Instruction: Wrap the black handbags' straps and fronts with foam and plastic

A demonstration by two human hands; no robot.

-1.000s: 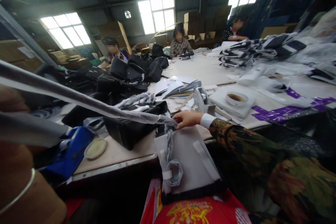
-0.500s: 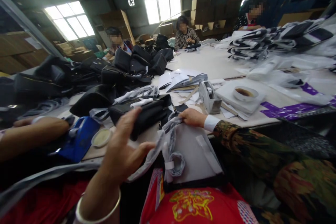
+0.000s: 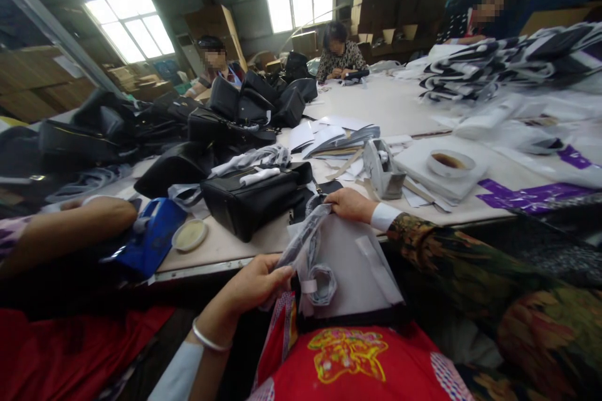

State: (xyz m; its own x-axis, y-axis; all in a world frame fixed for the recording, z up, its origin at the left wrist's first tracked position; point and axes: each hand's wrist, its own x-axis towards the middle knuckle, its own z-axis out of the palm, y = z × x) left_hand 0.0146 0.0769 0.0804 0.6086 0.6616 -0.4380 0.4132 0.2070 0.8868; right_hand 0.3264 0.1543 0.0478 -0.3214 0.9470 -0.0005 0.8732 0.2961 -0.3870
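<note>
A flat bag wrapped in grey-white covering (image 3: 350, 272) lies on my lap against the table edge. A strap in clear plastic wrap (image 3: 305, 238) runs from its top edge down to my left hand (image 3: 256, 285), which is closed on the strap's lower end; a bracelet sits on that wrist. My right hand (image 3: 350, 205), in a white cuff and floral sleeve, pinches the strap's upper end at the top of the bag. A coiled loop of the wrapped strap (image 3: 324, 282) rests on the bag's face.
A black handbag (image 3: 256, 197) lies just beyond the wrapped bag. A co-worker's forearm (image 3: 66, 229) rests at left beside a blue tape dispenser (image 3: 153, 241) and a round lid (image 3: 189, 235). A grey tape dispenser (image 3: 383, 169), a glue dish (image 3: 450, 163) and purple strips (image 3: 527, 195) are at right.
My left hand came down from far out at the left to just by the bag, gripping the strap close in; the strap went from stretched long to short. My right hand stayed put.
</note>
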